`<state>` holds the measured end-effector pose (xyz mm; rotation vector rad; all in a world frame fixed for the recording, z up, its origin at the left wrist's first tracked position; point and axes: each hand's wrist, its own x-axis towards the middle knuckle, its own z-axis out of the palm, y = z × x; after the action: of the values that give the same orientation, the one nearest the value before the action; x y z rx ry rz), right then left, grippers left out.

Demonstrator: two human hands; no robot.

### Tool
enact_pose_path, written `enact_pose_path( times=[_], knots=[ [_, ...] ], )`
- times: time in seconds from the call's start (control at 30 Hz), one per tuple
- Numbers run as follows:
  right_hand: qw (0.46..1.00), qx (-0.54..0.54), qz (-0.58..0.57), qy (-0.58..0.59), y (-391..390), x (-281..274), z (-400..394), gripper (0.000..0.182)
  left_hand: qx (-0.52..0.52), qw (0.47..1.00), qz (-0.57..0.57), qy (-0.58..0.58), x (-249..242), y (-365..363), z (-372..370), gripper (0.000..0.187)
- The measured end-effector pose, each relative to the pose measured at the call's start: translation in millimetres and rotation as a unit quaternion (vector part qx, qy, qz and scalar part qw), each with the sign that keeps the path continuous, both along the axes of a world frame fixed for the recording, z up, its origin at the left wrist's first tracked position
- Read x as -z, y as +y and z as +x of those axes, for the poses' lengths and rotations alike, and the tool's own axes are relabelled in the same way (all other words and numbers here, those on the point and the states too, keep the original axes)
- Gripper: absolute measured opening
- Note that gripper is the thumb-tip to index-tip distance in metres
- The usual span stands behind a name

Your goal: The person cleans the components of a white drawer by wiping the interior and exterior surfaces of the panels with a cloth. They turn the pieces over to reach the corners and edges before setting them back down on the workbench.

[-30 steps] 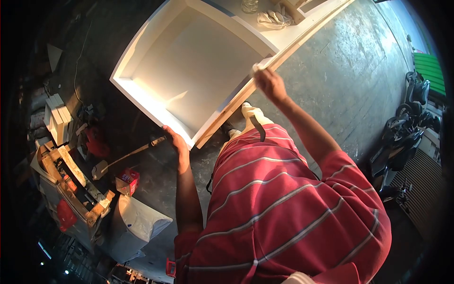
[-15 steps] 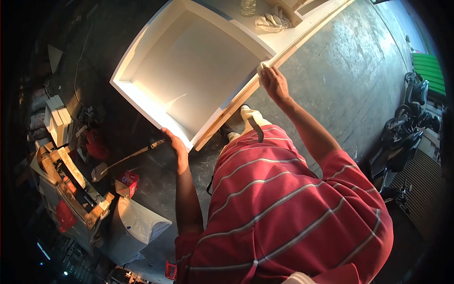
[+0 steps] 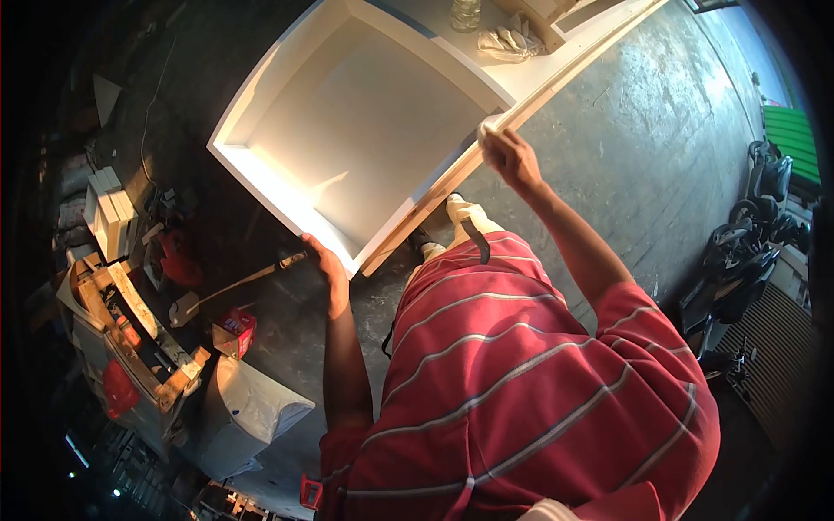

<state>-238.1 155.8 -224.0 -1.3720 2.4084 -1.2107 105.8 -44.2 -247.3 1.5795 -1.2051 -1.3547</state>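
A large white open box (image 3: pixel 228 149) with low walls stands in front of me, its inside lit by a warm light. My left hand (image 3: pixel 327 263) grips the wall near its closest corner, with some fingers hidden. My right hand (image 3: pixel 514 161) is closed around a small white wad of cloth (image 3: pixel 485 135), pressing it against the box's right corner. Bare wooden edging (image 3: pixel 434 193) runs along the side facing me. Beyond the right corner, a crumpled whitish cloth (image 3: pixel 511 43) and a glass jar (image 3: pixel 465 15) rest on a white surface.
A mallet-like long-handled tool (image 3: pixel 243 282) lies at left, near a red box (image 3: pixel 234 333). Behind them are a wooden frame holding tools (image 3: pixel 139 326) and stacked pale boards (image 3: pixel 110 214). Motorcycles (image 3: pixel 738 252) stand at far right on the concrete floor (image 3: pixel 625 165).
My right hand has shifted slightly and turned at the box's right corner, still with the wad. My left hand keeps its hold on the near corner. The whole view has moved a little.
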Motion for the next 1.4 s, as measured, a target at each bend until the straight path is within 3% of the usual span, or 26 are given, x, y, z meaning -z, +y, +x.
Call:
enact_pose_path(
  times=[0.07, 0.13, 0.2, 0.23, 0.33, 0.43, 0.53, 0.6, 0.63, 0.73, 0.77, 0.8, 0.87, 0.93, 1.0, 1.07, 1.1, 1.13, 1.27, 1.3, 1.33, 1.4],
  knots=[
    [0.994, 0.112, -0.002, 0.005, -11.4, -2.1, -16.8, 0.022, -0.001, 1.000, -0.007, -0.010, 3.2, -2.3, 1.7, 0.068],
    [0.988, 0.152, 0.022, -0.007, -14.8, -1.2, -8.0, 0.023, 0.000, 1.000, -0.012, -0.019, 7.8, -2.2, 4.3, 0.068],
    [0.998, 0.061, -0.012, 0.033, -16.2, -3.8, 17.5, 0.022, -0.005, 1.000, -0.013, -0.004, 5.0, -1.5, 1.3, 0.068],
    [0.998, 0.032, -0.037, -0.030, -16.0, -8.9, 36.0, 0.022, -0.006, 1.000, -0.013, -0.003, 4.6, -1.6, 0.8, 0.068],
    [0.997, -0.077, 0.010, -0.010, -15.0, -3.1, 46.3, 0.019, 0.001, 0.999, -0.006, -0.047, 5.9, -2.8, 4.6, 0.068],
    [0.998, 0.006, 0.032, 0.044, -22.0, -12.5, 3.0, 0.010, 0.005, 0.999, -0.040, -0.035, 4.8, -1.8, 0.8, 0.069],
    [0.990, 0.139, 0.023, 0.031, -17.4, -2.2, -16.6, 0.021, 0.000, 0.999, -0.019, -0.040, 4.2, -0.3, 1.9, 0.070],
    [0.985, 0.152, 0.073, 0.035, -18.6, 4.8, 8.0, 0.027, -0.014, 1.000, 0.020, 0.016, 10.5, -2.2, 1.6, 0.070],
    [0.993, 0.094, 0.023, 0.073, -16.8, 14.9, 14.2, 0.028, -0.016, 1.000, 0.019, 0.017, 11.7, -2.8, 1.2, 0.070],
    [0.997, 0.010, 0.047, 0.065, -4.6, 1.3, -0.9, 0.023, -0.018, 0.999, 0.023, 0.031, 13.7, -1.5, 7.1, 0.070],
    [0.997, 0.000, 0.029, 0.065, -6.4, -0.1, -18.7, 0.019, -0.013, 1.000, 0.023, 0.004, 17.9, -4.5, 9.4, 0.070],
    [0.993, 0.057, 0.072, 0.081, -4.7, -5.3, -26.8, 0.016, -0.009, 0.999, 0.022, -0.023, 22.6, -5.7, 10.9, 0.070],
    [0.993, 0.034, 0.065, 0.090, -1.8, 7.5, -28.3, 0.015, -0.009, 0.999, 0.016, -0.027, 23.3, -2.6, 12.0, 0.070],
    [0.999, 0.015, -0.001, 0.047, -10.7, -0.5, -6.1, 0.016, -0.007, 1.000, 0.008, -0.026, 15.3, -0.4, 3.8, 0.070],
    [0.993, -0.068, 0.027, 0.092, -14.4, -6.8, 2.8, 0.027, -0.012, 0.999, 0.040, -0.032, 8.5, -0.9, 3.5, 0.069],
    [0.996, -0.041, 0.065, 0.043, -14.0, -20.3, -8.7, 0.028, 0.001, 0.999, 0.032, -0.026, 10.2, -1.9, 7.8, 0.069],
    [0.989, 0.015, 0.130, 0.075, -14.0, -16.8, -18.6, 0.027, 0.011, 1.000, 0.022, -0.016, 14.7, -3.7, 8.8, 0.069],
    [0.993, 0.056, 0.072, 0.078, -14.5, -6.2, -25.9, 0.025, 0.014, 1.000, 0.021, -0.017, 18.6, -3.6, 11.1, 0.069],
    [0.998, -0.049, 0.042, 0.020, -3.4, 0.1, -7.1, 0.023, 0.014, 0.998, 0.011, -0.058, 16.4, -5.2, 11.0, 0.066],
    [0.998, -0.042, 0.056, 0.007, -3.2, -18.7, 0.4, 0.023, -0.001, 0.998, 0.033, -0.058, 14.1, -6.5, 10.2, 0.063],
    [0.999, -0.039, -0.003, 0.013, -4.6, -26.6, 0.7, 0.024, 0.005, 0.998, 0.028, -0.057, 12.4, -8.9, 10.3, 0.063],
    [0.996, 0.045, -0.072, 0.040, -13.4, -47.2, -9.8, 0.024, 0.099, 0.992, 0.030, -0.071, 27.3, -9.7, 26.8, 0.072]
  ],
)
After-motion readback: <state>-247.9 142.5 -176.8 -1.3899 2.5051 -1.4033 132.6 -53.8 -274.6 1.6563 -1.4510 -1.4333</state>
